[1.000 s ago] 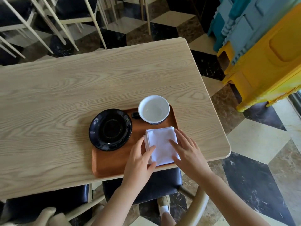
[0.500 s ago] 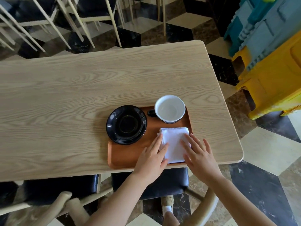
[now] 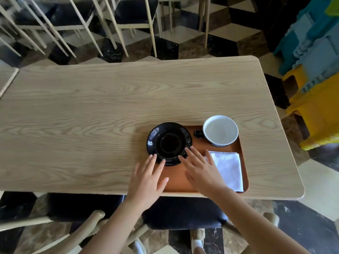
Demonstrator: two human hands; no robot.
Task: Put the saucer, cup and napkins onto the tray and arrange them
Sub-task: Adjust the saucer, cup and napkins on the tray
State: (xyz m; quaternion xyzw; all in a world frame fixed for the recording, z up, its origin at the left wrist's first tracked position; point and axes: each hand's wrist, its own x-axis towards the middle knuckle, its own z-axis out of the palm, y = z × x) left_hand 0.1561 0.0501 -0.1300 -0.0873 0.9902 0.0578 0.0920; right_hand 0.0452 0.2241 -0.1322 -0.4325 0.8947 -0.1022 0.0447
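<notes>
Both hands left the white folded napkins (image 3: 228, 167); open fingers (image 3: 185, 160) now touch the glossy round black saucer (image 3: 169, 143).

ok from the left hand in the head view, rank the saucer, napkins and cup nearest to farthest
Measured from the left hand:
1. Saucer: just ahead of the fingertips, overhanging the tray's left edge.
2. Napkins: to the right, past the right hand, in the tray's near right corner.
3. Cup: far right corner of the tray.
</notes>
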